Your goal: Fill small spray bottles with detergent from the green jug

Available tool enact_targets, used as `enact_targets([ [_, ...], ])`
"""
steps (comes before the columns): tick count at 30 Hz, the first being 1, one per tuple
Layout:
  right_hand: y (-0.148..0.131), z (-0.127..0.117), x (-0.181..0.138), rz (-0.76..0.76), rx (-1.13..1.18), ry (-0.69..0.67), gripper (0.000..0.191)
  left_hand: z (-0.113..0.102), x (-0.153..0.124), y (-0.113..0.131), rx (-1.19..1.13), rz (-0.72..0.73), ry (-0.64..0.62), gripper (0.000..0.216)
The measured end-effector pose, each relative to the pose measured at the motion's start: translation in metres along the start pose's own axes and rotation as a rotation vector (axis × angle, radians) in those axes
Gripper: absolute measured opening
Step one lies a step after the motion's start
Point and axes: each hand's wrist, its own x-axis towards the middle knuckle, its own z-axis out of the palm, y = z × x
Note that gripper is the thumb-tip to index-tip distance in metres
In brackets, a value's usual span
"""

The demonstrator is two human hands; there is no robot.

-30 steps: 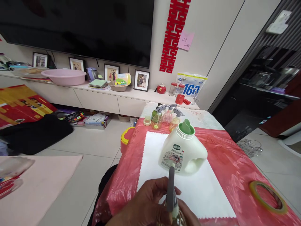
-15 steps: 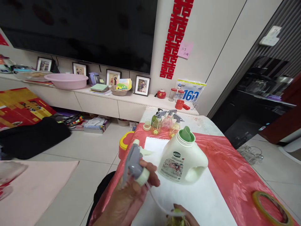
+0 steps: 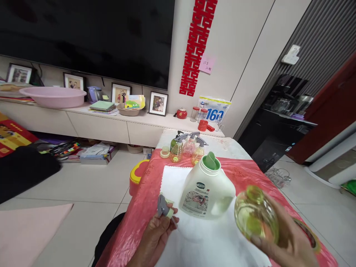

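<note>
My left hand (image 3: pixel 151 241) is closed on a grey spray head (image 3: pixel 163 208) with a pale collar, held low over the left edge of the white cloth (image 3: pixel 194 237). My right hand (image 3: pixel 283 241) grips a small clear bottle (image 3: pixel 256 218) of yellow-green liquid, tilted with its open neck toward the white jug (image 3: pixel 205 191). The jug has a green cap and stands on the cloth between my hands.
Three small spray bottles (image 3: pixel 187 148) and a loose cap (image 3: pixel 165 152) stand at the far end of the red-covered table (image 3: pixel 244 174). A tape roll (image 3: pixel 308 231) lies at the right edge. A red and yellow stool (image 3: pixel 137 178) sits on the floor at left.
The spray head has come out of the bottle and gone down to the left. My right hand has lifted the open bottle up to the right of the jug. The view has shifted right.
</note>
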Motion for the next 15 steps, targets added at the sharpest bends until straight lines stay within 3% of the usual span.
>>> enact_targets([
  [3, -0.023, -0.009, 0.039, -0.212, -0.364, -0.012, 0.072, -0.006, 0.001, -0.003, 0.000, -0.028, -0.016, 0.048],
  [7, -0.039, -0.012, 0.074, -0.443, -0.659, 0.013, 0.071, -0.013, 0.000, -0.002, -0.005, -0.051, -0.045, 0.044],
  [15, -0.063, -0.004, 0.102, -0.772, -0.858, -0.035, 0.056, -0.020, 0.001, -0.005, -0.029, -0.040, -0.082, 0.038],
])
